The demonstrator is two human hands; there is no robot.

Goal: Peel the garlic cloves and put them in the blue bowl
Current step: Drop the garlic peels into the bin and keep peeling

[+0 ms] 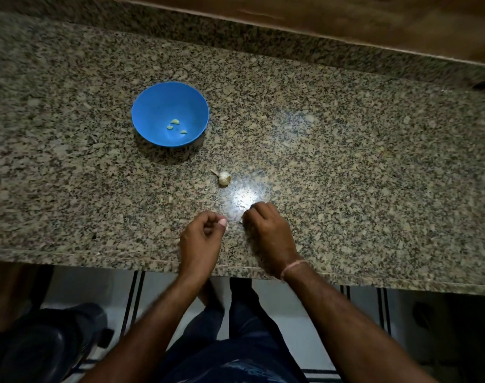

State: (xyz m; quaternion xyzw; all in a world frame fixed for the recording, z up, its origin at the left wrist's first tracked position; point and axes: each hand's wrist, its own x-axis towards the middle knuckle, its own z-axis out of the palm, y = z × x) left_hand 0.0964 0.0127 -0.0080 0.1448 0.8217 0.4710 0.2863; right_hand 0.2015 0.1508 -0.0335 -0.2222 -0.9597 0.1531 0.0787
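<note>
A blue bowl [170, 114] stands on the granite counter [346, 139] to the left, with three peeled cloves [175, 125] in its bottom. A partly stripped garlic bulb [224, 178] lies on the counter in front of the bowl. Near the counter's front edge, my left hand [202, 239] has its fingers curled and pinches a small pale garlic clove [226, 225] at the thumb tip. My right hand [266, 230] is beside it, fingers curled downward onto the counter; whether it holds anything is hidden.
A raised granite ledge and a wooden surface [346, 15] run along the back. A bright light glare [247, 196] sits on the counter just beyond my hands. Below the front edge are the floor, my legs and a dark stool [42, 344] at lower left.
</note>
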